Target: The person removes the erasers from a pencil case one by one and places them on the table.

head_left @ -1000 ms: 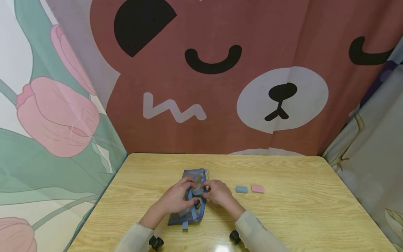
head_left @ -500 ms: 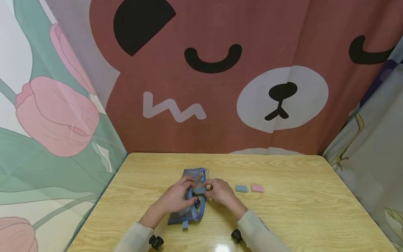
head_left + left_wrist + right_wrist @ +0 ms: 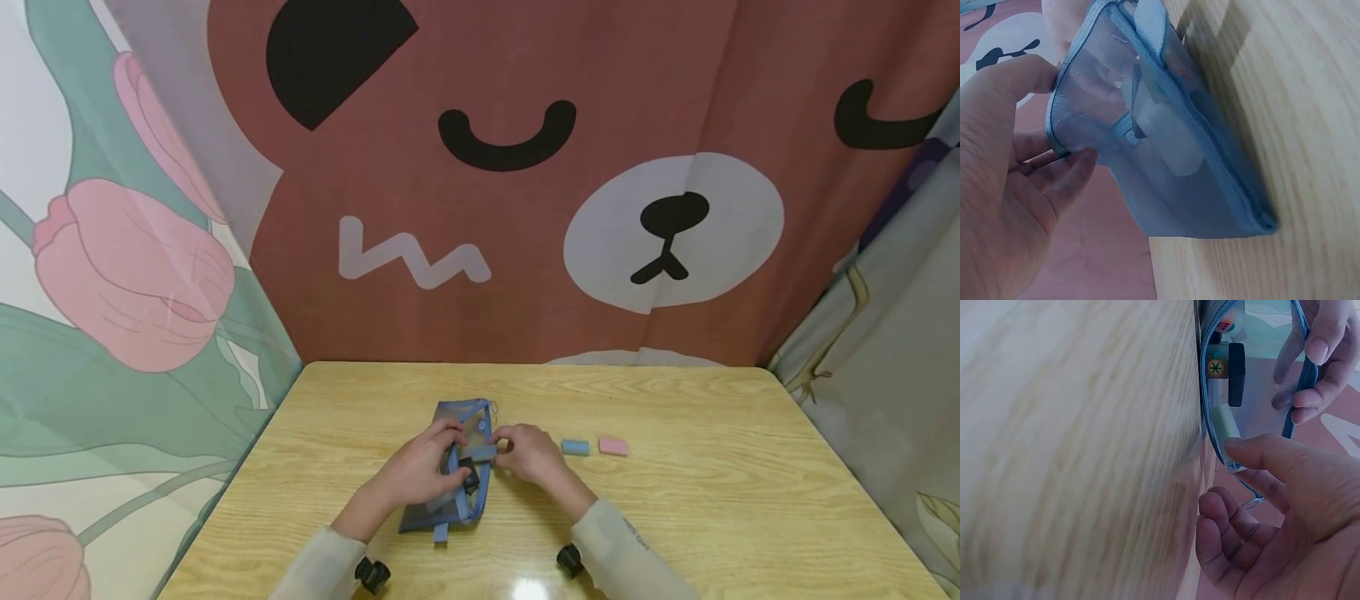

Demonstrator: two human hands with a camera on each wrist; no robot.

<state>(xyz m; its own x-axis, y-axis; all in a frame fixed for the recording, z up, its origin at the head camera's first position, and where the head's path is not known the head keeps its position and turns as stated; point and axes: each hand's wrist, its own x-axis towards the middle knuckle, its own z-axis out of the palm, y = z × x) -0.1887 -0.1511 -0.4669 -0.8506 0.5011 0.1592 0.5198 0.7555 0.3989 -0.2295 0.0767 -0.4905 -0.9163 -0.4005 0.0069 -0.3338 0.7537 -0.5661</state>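
Observation:
A blue mesh zip pouch lies on the table with its mouth held wide. My left hand grips one edge of that mouth, thumb and fingers on the rim, as the left wrist view also shows. At the opposite edge my right hand pinches a small pale blue eraser between thumb and forefinger. The eraser is partly inside the pouch mouth. Further in, a dark-edged block with a round orange mark shows, and a pale rounded piece appears through the mesh.
To the right of my right hand, a blue block and a pink block lie side by side on the wooden table. A printed curtain hangs behind the table's far edge.
My right hand has shifted slightly to the right, drawing the eraser toward the pouch's right edge. The left hand stays on the rim, and the two loose blocks remain in place.

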